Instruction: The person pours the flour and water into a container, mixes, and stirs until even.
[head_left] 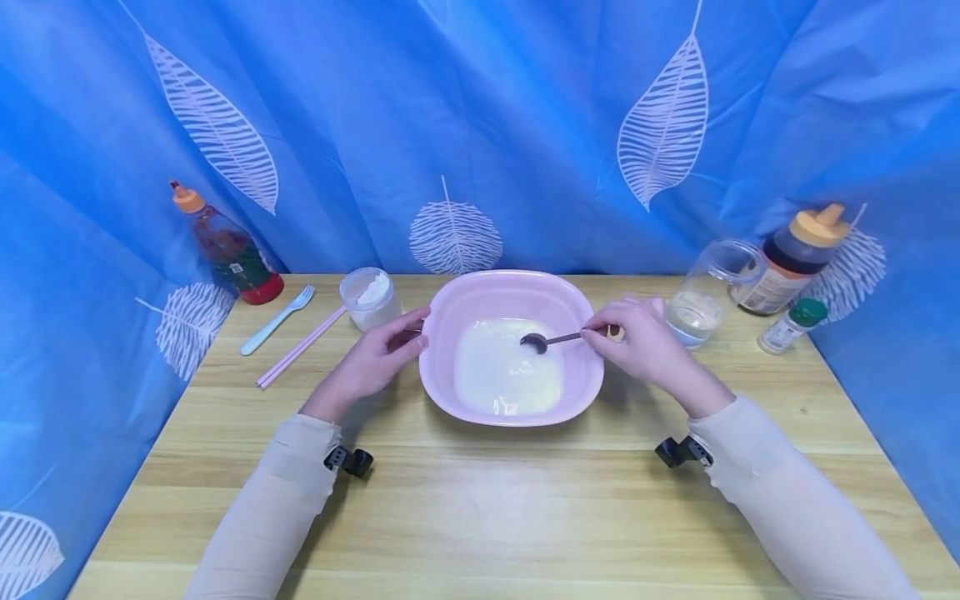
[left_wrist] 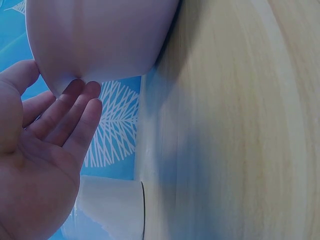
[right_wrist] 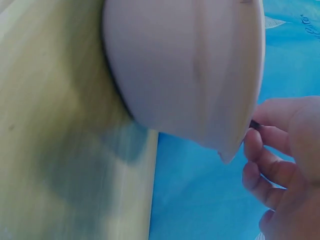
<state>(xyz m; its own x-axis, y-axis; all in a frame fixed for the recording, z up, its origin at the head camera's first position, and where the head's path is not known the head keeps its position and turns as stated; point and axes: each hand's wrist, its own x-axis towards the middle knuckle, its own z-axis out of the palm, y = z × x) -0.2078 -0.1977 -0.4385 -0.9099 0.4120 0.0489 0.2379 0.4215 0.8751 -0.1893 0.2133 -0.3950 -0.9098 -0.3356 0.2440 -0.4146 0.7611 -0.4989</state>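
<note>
A pink basin with milky white liquid in it stands on the table. At its left end my left hand holds the rim, thumb at the edge and fingers under the lip, as the left wrist view shows. My right hand pinches the handle of a dark metal spoon over the basin's right rim. The spoon's bowl rests at the liquid's surface. In the right wrist view only a bit of the handle shows between thumb and fingers, beside the basin's outer wall.
On the left are a red sauce bottle, a light blue fork, pink chopsticks and a cup of white powder. To the right stand a clear pitcher with liquid, a dark sauce bottle and a green-capped jar.
</note>
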